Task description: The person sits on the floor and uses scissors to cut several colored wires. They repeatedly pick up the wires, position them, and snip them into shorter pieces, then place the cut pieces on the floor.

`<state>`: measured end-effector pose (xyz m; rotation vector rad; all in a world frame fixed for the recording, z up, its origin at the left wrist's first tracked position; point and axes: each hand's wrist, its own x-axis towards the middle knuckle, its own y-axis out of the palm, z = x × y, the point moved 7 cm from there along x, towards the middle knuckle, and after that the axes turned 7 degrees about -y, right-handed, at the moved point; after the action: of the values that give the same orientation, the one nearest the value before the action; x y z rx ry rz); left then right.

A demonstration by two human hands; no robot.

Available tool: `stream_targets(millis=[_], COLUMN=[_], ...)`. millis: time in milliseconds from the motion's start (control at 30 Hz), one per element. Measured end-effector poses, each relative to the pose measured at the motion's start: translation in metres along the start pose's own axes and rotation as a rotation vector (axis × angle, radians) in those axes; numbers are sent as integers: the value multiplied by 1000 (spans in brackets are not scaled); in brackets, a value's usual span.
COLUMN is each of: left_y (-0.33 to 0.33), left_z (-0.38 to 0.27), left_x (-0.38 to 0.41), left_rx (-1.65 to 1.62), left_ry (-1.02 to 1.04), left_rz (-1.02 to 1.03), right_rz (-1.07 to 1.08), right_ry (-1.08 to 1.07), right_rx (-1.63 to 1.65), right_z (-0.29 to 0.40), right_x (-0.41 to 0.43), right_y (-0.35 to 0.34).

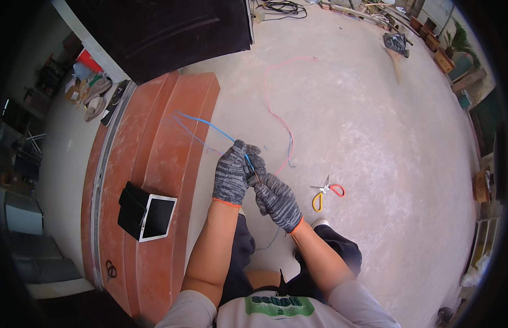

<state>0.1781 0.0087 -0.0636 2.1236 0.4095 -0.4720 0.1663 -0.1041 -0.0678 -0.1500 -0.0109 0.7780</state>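
Both my hands wear grey knitted work gloves with orange cuffs and meet in front of me. My left hand (233, 174) grips a blue insulated wire (213, 125), whose far part arcs out over the step. Bare copper-coloured strand (257, 177) shows at the wire's near end, pinched by the fingers of my right hand (278, 201). A thinner blue-purple length (192, 134) also runs out on the left, blurred. On the floor to the right lie open scissors (325, 189) with one red and one yellow handle. A long pink wire (278, 117) curves across the floor ahead.
Reddish steps (167, 135) rise on the left, bearing a tablet in a black case (157, 217) and dark scissors (110, 269). A dark door (167, 33) stands beyond them. Shoes (96, 107) lie past the threshold. Black cable (282, 7) is coiled at the top; potted plants (444, 60) line the right.
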Motion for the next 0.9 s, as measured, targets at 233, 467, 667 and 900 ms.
stream_targets(millis=[233,467,667,900], left_y=[-1,88,99,60], left_z=[-17,-19,-26,-11], left_x=[-1,-37,-44,0], left_rx=[79,552,663,912], left_ry=[81,445,434,203], left_rz=[11,-37,191,-78], right_rz=[-4,-309,-540,-735], right_ry=[-230,-462,-648,805], right_rx=[-205,-541,-470,-481], right_z=[33,21,19,-317], right_x=[-9,-23,-41,-94], right_y=[6,-16,-71,-177])
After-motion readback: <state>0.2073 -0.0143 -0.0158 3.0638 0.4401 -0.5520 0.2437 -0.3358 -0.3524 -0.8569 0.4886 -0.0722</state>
